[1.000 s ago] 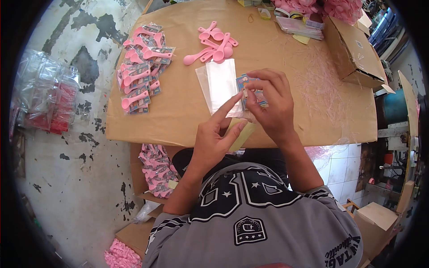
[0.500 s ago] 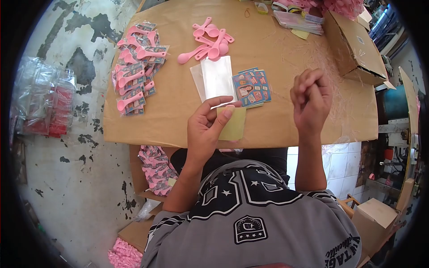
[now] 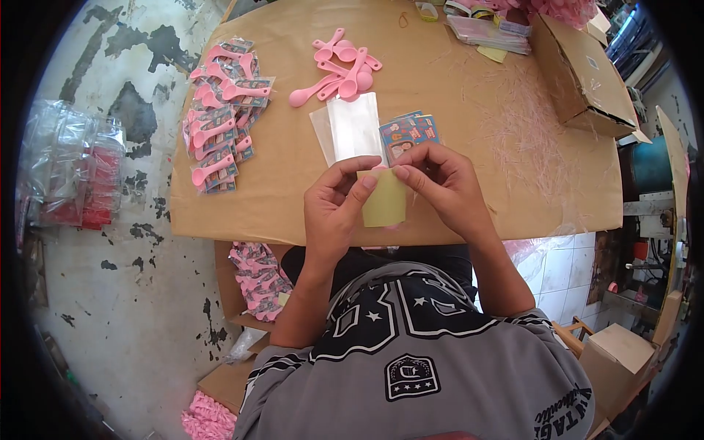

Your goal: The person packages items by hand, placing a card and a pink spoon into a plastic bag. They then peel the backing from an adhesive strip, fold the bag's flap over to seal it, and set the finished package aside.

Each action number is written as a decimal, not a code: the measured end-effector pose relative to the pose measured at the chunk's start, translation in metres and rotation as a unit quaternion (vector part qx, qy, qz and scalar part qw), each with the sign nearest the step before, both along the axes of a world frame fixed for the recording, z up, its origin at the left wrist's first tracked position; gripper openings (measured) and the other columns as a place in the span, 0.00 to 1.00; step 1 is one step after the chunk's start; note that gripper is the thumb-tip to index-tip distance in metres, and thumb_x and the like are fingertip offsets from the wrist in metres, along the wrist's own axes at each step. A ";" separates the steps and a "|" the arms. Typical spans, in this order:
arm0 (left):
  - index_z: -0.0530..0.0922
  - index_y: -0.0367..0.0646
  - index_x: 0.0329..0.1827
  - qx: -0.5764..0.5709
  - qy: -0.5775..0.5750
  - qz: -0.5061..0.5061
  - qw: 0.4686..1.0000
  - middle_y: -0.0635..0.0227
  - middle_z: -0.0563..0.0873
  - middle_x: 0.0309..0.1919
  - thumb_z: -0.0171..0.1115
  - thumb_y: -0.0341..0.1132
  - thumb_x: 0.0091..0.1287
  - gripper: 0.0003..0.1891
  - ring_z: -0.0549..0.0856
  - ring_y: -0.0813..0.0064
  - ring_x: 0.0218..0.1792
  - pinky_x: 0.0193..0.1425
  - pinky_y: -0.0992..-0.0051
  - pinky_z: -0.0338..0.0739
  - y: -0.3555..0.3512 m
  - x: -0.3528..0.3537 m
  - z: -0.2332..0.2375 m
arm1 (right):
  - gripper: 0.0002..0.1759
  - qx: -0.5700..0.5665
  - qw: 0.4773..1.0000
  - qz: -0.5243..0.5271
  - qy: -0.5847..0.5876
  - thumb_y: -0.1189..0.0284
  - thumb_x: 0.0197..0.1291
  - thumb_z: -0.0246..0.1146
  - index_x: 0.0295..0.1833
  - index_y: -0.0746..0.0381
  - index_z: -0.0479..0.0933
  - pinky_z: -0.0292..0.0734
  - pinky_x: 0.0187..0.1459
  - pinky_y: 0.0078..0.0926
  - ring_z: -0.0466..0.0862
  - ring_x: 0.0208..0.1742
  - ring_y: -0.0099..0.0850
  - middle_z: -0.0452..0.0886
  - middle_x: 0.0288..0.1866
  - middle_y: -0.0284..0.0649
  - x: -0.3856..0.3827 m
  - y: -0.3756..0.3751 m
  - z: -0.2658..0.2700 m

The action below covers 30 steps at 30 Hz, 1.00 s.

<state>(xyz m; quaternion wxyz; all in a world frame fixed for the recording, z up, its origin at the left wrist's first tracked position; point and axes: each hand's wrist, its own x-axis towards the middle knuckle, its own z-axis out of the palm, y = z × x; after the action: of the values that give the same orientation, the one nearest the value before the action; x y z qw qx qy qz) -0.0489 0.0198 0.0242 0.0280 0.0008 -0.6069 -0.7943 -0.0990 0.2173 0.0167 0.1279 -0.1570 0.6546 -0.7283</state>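
Observation:
A yellow-green card (image 3: 384, 202) is held upright near the table's front edge. My left hand (image 3: 336, 205) pinches its upper left corner between thumb and fingers. At the upper right corner, my right hand (image 3: 447, 191) is closed on the same card with thumb and fingertips. A small bit of pink shows at the card's top edge; what it is I cannot make out. Just beyond my hands lie clear plastic bags (image 3: 353, 128) and a small stack of printed cards (image 3: 408, 130), partly covered by my right hand. Several loose pink measuring spoons (image 3: 353, 81) are heaped behind the bags.
Several bagged pink spoons with cards (image 3: 216, 132) lie in a pile at the table's left. Thin pink strands (image 3: 528, 139) are scattered on the right, beside a cardboard box (image 3: 579, 73). A carton of packed spoons (image 3: 257, 275) stands below the front edge.
My right hand has come down and left from above the table's right side and now grips the card. My left hand stays almost in place with the card.

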 end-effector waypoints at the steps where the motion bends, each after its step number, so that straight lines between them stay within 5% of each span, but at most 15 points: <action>1: 0.82 0.30 0.62 0.007 -0.006 0.004 1.000 0.56 0.91 0.51 0.67 0.29 0.77 0.15 0.90 0.75 0.51 0.57 0.74 0.86 -0.002 0.000 -0.001 | 0.10 -0.019 1.000 -0.002 -0.001 0.69 0.73 0.70 0.51 0.64 0.84 0.75 0.43 0.16 0.80 0.41 0.14 0.86 0.43 0.30 0.000 -0.002 0.001; 14: 0.84 0.31 0.60 -0.003 0.034 0.012 0.999 0.57 0.93 0.46 0.67 0.27 0.77 0.13 0.91 0.78 0.48 0.52 0.79 0.85 -0.020 0.010 0.006 | 0.08 -0.038 0.999 0.009 -0.014 0.73 0.75 0.67 0.54 0.62 0.86 0.70 0.35 0.13 0.78 0.36 0.13 0.83 0.38 0.27 0.008 -0.009 0.023; 20: 0.85 0.33 0.53 -0.069 0.109 -0.002 0.992 0.69 0.91 0.37 0.66 0.24 0.77 0.06 0.86 0.87 0.37 0.43 0.85 0.77 -0.030 0.012 -0.006 | 0.06 -0.074 0.994 0.051 0.060 0.80 0.74 0.63 0.48 0.65 0.87 0.73 0.42 0.18 0.80 0.42 0.18 0.83 0.44 0.33 0.004 -0.001 0.018; 23: 0.83 0.32 0.50 -0.099 0.105 -0.013 0.989 0.62 0.91 0.42 0.64 0.21 0.75 0.05 0.89 0.79 0.45 0.56 0.75 0.84 -0.033 0.014 -0.001 | 0.07 -0.070 0.990 0.049 0.109 0.81 0.73 0.62 0.47 0.66 0.86 0.74 0.45 0.19 0.80 0.43 0.20 0.83 0.44 0.34 0.002 0.002 0.017; 30: 0.82 0.33 0.51 0.003 0.075 -0.019 0.997 0.66 0.91 0.43 0.66 0.21 0.74 0.06 0.88 0.80 0.44 0.51 0.79 0.83 -0.025 0.007 -0.001 | 0.03 0.024 0.991 0.043 0.121 0.80 0.69 0.67 0.44 0.67 0.86 0.73 0.46 0.18 0.80 0.45 0.19 0.83 0.42 0.35 0.002 0.008 0.024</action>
<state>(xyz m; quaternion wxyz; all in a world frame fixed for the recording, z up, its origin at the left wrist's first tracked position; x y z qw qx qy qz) -0.0423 -0.0048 0.0233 0.0579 -0.0703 -0.6007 -0.7943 -0.0969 0.2252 0.0411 0.0827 -0.2689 0.6753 -0.6817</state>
